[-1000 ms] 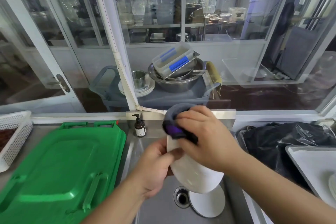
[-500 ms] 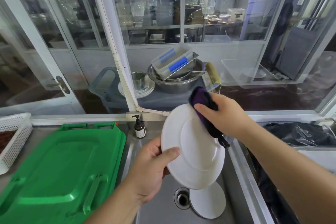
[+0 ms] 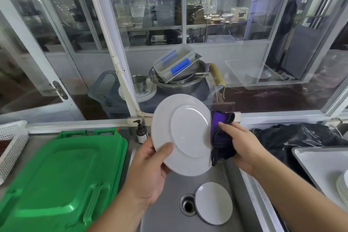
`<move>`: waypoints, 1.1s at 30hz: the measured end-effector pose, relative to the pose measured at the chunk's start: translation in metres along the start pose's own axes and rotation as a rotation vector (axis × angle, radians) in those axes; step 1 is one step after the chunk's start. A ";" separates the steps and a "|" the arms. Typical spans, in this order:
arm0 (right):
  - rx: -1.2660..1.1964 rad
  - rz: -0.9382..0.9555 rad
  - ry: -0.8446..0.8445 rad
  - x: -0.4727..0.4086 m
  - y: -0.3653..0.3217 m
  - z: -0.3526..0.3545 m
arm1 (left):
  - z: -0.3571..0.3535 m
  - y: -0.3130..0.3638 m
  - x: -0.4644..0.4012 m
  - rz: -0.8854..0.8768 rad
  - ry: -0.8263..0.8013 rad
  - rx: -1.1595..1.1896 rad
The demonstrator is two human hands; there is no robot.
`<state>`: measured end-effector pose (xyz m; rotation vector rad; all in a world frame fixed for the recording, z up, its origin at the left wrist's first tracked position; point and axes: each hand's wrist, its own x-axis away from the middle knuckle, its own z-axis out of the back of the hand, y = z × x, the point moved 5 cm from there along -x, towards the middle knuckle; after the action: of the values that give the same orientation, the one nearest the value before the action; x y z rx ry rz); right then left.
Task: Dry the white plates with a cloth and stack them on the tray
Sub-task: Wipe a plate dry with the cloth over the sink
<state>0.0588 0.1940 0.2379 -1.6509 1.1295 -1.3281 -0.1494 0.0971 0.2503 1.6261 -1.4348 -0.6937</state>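
Over the sink (image 3: 169, 213), left hand (image 3: 148, 173) tilts plate (image 3: 182, 133) — right hand (image 3: 243, 145) seemingly clutching cloth (image 3: 221, 137).

The plate (image 3: 183, 134) now shows its underside with the foot ring, turned over from half a second ago, and sits higher over the sink. The right hand (image 3: 243, 145) with the cloth (image 3: 220, 137) has dropped from the top rim to the right edge. The left hand's (image 3: 148, 171) thumb lies on the lower left rim.

Glass windows (image 3: 226, 15) front steel shelving (image 3: 160, 28) behind a steel counter (image 3: 37, 143).
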 end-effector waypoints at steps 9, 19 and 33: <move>-0.207 0.052 -0.130 -0.003 -0.004 0.005 | -0.003 0.001 0.003 0.086 -0.050 0.025; -0.201 0.121 -0.120 -0.006 -0.022 0.012 | -0.004 0.015 -0.009 0.224 -0.096 0.078; -0.442 0.057 -0.057 0.013 0.019 0.002 | -0.025 -0.020 0.008 0.108 0.008 0.252</move>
<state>0.0582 0.1755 0.2247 -1.9338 1.5017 -1.0361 -0.1168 0.0950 0.2464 1.7226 -1.6439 -0.4583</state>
